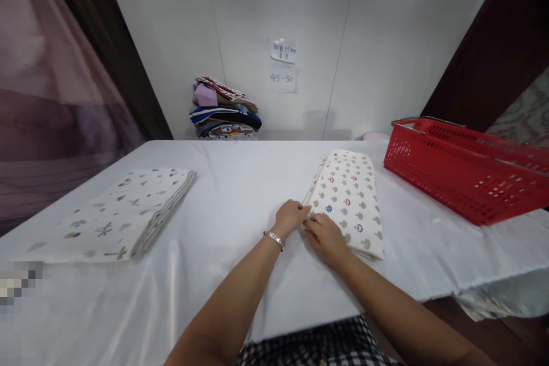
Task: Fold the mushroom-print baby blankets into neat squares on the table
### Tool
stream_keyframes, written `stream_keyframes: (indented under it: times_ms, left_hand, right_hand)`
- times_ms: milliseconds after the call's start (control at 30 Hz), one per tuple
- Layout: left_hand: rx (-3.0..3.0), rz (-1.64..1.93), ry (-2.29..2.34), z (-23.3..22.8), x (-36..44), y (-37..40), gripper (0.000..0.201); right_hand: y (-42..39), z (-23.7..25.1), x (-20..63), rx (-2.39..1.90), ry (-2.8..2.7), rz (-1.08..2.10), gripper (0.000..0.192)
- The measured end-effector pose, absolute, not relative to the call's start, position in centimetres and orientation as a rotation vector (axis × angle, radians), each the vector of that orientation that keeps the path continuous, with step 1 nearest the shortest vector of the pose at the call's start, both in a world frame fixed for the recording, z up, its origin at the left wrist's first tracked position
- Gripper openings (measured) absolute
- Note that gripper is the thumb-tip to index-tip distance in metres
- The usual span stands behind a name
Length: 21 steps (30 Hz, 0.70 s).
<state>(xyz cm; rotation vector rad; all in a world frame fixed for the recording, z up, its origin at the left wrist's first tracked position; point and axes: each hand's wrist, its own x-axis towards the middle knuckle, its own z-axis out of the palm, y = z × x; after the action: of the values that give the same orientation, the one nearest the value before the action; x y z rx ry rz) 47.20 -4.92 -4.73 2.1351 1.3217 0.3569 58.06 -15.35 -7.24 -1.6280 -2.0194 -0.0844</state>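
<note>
Fingers bent and close together, the left hand (291, 215) and right hand (326, 235) meet at the left edge of the folded mushroom-print cloth (354, 186); whether they pinch it, I cannot tell. It lies on the white tablecloth (240, 183), between a folded plant-print cloth (118, 206) and a red shopping basket (454, 177). Beyond hang 2 paper notes (283, 79).

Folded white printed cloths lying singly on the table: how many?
2: a cloth toward the left of the table; a mushroom-print cloth left of the red basket. The basket might hide more.
</note>
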Motion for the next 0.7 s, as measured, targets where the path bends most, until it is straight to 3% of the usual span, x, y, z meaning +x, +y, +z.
stream_keyframes:
  times_ms: [700]
  left_hand:
    - [2.219, 0.254, 1.49, -4.9, 49.7, -4.5, 0.019]
  right_hand:
    - [-15.4, -6.4, 58.3, -1.581, -1.948, 0.184, 0.023]
